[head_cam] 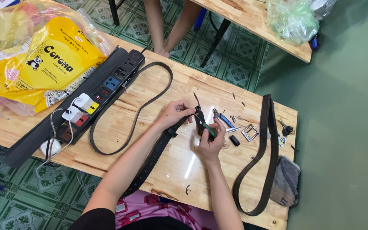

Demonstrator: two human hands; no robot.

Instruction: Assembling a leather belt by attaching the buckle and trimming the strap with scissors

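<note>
At the middle of the pale wooden worktop [179, 166], the left hand [173, 114] pinches the end of a long black leather belt [152, 159], which trails back over the near edge. The right hand [209, 142] is closed around a small green-handled screwdriver [208, 129], its tip at the belt end. Just beside it, toward the right edge, lie blue-handled pliers [223, 119], a square silver metal buckle [249, 132] and a looped dark brown leather belt [264, 153]. A black power strip [107, 91] lies at the far left corner.
</note>
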